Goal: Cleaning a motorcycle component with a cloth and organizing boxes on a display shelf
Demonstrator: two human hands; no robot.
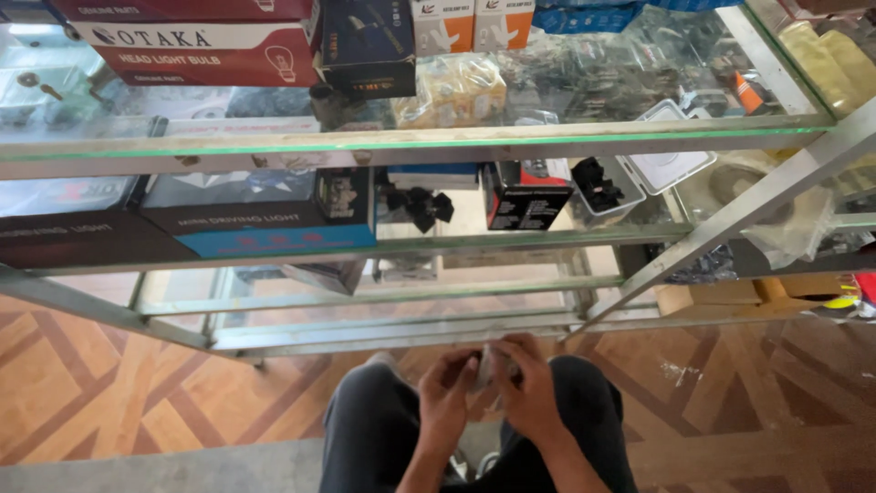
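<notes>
At the bottom centre of the frame, the left hand [444, 394] and right hand [529, 393] meet over the person's dark-trousered knees [365, 429], fingers of both closed on a small pale object [493, 365] pinched between them; what it is cannot be told. Beyond lies the patterned wooden floor [119, 383]. Farther up stands a glass display case [411, 146] with metal framing, holding a blue-edged box [265, 224] at middle left and a red box [196, 50] at upper left.

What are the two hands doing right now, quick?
Left hand: fingers curled shut on a small pale object.
Right hand: closed on the same small pale object, over the lap.
</notes>
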